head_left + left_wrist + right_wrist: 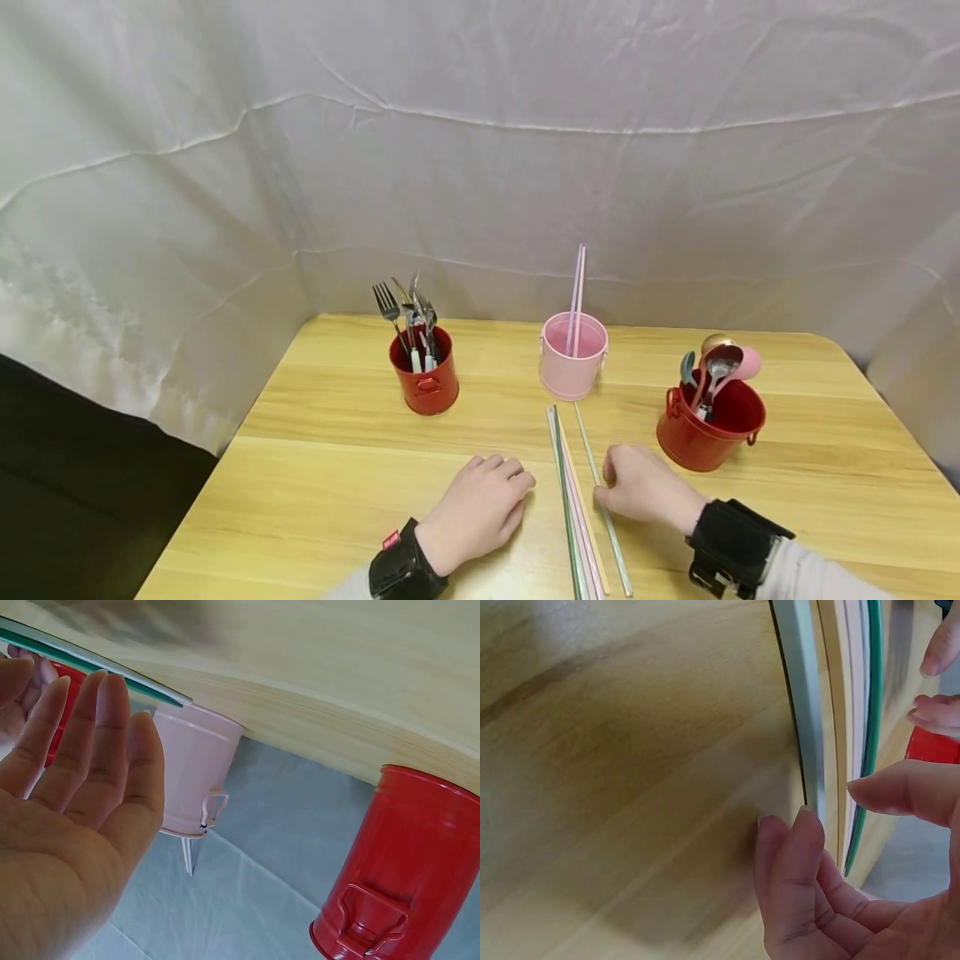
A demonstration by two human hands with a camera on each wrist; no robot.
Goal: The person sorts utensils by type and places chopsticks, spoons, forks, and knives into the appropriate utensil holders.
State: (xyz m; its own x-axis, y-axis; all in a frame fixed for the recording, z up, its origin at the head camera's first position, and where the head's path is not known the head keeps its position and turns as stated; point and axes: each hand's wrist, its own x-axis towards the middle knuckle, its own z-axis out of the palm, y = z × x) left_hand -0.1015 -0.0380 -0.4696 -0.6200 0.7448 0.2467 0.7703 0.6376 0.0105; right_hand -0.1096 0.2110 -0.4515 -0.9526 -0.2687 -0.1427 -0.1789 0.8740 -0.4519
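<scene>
My right hand (647, 487) is at a pale green chopstick (616, 546) lying on the table. In the right wrist view its fingertips (804, 825) touch or nearly touch one edge of that chopstick; the thumb stands apart on the other side. Left of it lies a loose bundle: a dark green chopstick (567, 504), with pink, cream and whitish ones. My left hand (480, 510) rests beside the bundle with relaxed fingers, holding nothing. Behind the chopsticks stands a pink bucket (566, 377) with two upright chopsticks (580, 283), one lilac and one pale pink.
A red bucket (429, 393) of forks and other cutlery stands at the back left. Another red bucket (693, 446) with several spoons (722, 367) stands right, just beyond my right hand. Grey cloth (480, 183) hangs behind the wooden table (300, 500).
</scene>
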